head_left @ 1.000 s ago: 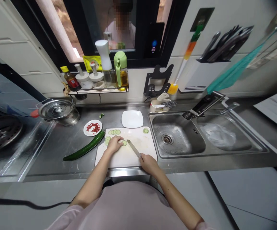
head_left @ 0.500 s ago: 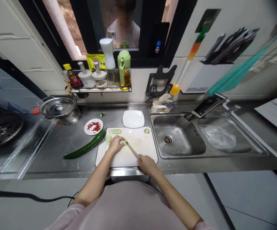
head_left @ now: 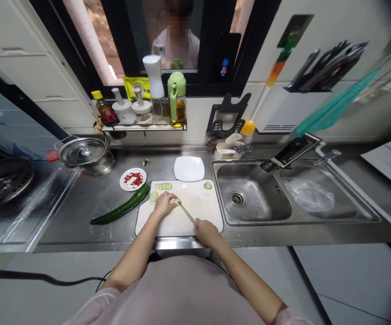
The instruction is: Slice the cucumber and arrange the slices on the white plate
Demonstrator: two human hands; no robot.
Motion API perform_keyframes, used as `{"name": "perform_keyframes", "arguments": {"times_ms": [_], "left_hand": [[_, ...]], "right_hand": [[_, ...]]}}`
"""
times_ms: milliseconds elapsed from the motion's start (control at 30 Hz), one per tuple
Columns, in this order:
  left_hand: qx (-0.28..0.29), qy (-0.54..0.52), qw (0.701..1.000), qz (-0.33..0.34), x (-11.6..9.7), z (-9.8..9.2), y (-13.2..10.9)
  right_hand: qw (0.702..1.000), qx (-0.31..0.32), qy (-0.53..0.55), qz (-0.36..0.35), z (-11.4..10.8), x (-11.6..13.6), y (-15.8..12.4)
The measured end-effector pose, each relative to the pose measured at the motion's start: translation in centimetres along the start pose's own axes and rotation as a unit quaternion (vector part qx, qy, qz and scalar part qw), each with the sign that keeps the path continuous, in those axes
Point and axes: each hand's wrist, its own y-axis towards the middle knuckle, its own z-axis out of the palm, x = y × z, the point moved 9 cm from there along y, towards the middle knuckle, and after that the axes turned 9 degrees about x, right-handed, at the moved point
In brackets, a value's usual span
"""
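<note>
On the white cutting board [head_left: 202,212], my left hand [head_left: 164,204] presses curled fingers onto a small stack of cucumber slices [head_left: 177,201]. My right hand [head_left: 207,231] grips the handle of a knife [head_left: 186,212], whose blade tip rests at those slices beside my left fingers. More cucumber slices [head_left: 163,186] lie in a row at the board's far left, and a single slice [head_left: 208,185] lies at its far right corner. A whole cucumber [head_left: 122,208] lies on the steel counter left of the board.
A small plate of chopped red chili [head_left: 133,179] and an empty white square plate [head_left: 189,168] sit behind the board. A lidded steel pot [head_left: 84,155] stands at left, a double sink [head_left: 256,194] at right. A condiment shelf [head_left: 144,126] hangs on the back wall.
The knife has swung from lying flat on the board to the right of the slices to meet them at my left fingertips. My left hand stays in place.
</note>
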Motion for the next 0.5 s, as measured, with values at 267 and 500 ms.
{"name": "perform_keyframes", "arguments": {"times_ms": [267, 500], "left_hand": [[0.001, 0.004, 1.000, -0.008, 0.19, 0.12, 0.19], [0.009, 0.007, 1.000, -0.013, 0.40, 0.31, 0.34]], "right_hand": [[1.000, -0.006, -0.010, 0.002, 0.13, -0.09, 0.05], [1.000, -0.013, -0.018, 0.004, 0.07, 0.22, 0.31]]}}
